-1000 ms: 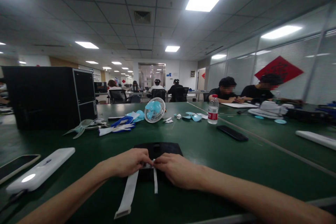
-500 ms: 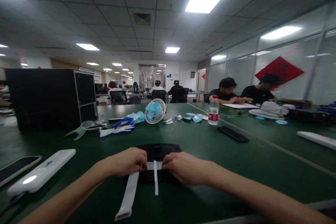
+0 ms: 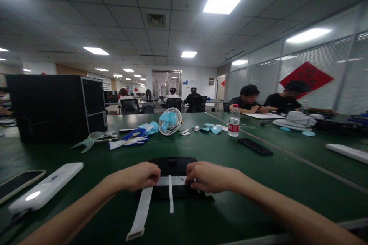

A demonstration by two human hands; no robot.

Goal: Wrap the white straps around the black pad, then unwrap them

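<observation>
A flat black piece (image 3: 172, 165) lies on the green table, with a pale, smooth band (image 3: 176, 180) stretched crosswise over it. My left hand (image 3: 140, 176) is closed, fingertips pinching the band's left end. At its right end my right hand (image 3: 211, 177) is closed too, thumb and fingers pressed together on the band. Below my left hand, a ribbed white elastic strap (image 3: 140, 212) trails toward the near edge. A narrow white strip (image 3: 171, 195) crosses the middle of the band and hangs down. My fingers hide both band ends.
On the left are a white power bank (image 3: 47, 187) and a phone (image 3: 21, 183). Farther back lie gloves (image 3: 129, 141), a small fan (image 3: 170, 121), a water bottle (image 3: 234, 120) and a black phone-like slab (image 3: 255, 146). A black computer case (image 3: 48, 109) stands at left; people sit beyond.
My right hand has shifted right and slightly up along the band, so more of the band shows between my hands. My left hand has barely moved.
</observation>
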